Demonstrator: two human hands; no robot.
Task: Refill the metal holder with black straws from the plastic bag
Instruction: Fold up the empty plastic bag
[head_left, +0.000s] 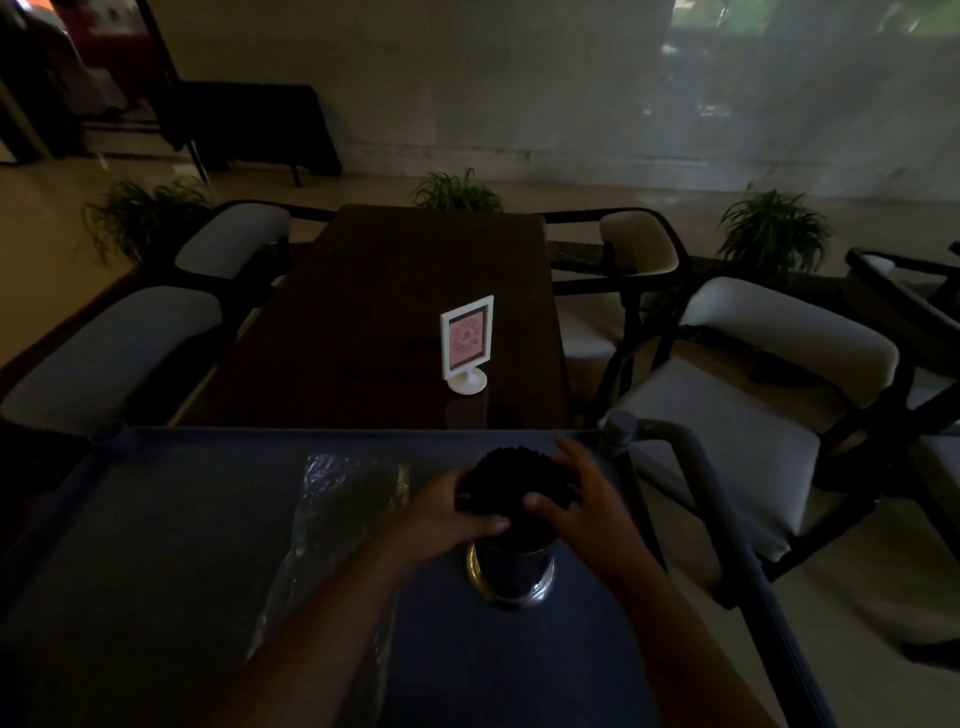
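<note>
Both hands are cupped around a fat bundle of black straws: left hand wrapping the near-left side, right hand curled on the right, thumb across the front. The bundle stands in the metal holder near the cart top's right edge. Plastic bag lies flat just left. Straws are probably light, slick and splay easily, so squeeze mid-bundle, not the tips.

plastic bag left of holder — bare cart top beyond, rail post right
</note>
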